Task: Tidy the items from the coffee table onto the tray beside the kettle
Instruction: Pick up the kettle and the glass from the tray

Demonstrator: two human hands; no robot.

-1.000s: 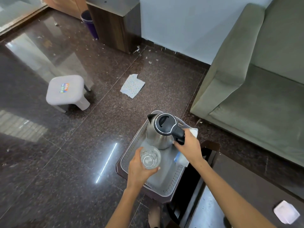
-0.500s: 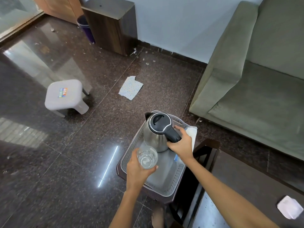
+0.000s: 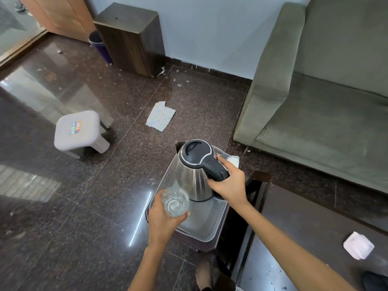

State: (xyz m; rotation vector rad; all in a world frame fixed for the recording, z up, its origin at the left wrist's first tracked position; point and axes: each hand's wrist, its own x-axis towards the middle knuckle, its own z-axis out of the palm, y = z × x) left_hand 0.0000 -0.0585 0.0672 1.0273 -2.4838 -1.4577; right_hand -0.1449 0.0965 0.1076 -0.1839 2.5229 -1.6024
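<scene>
A steel kettle [image 3: 191, 177] with a black lid and handle stands at the far end of a grey perforated tray [image 3: 206, 225] on a small dark side table. My right hand [image 3: 230, 182] is closed around the kettle's black handle. My left hand [image 3: 162, 219] holds an upright clear drinking glass [image 3: 175, 202] over the tray's left side, just in front of the kettle. A white cloth or paper [image 3: 234, 160] shows at the tray's far right corner, partly hidden by my right hand.
The dark coffee table [image 3: 315, 227] lies at lower right with a small white box [image 3: 358, 245] on it. A green sofa [image 3: 325, 101] fills the right. On the granite floor are a white stool [image 3: 80, 132], a patterned paper [image 3: 160, 116] and a wooden cabinet [image 3: 132, 36].
The kettle has risen and looms larger, gripped by my right hand, while my left hand keeps the glass by it. The view has tilted down slightly.
</scene>
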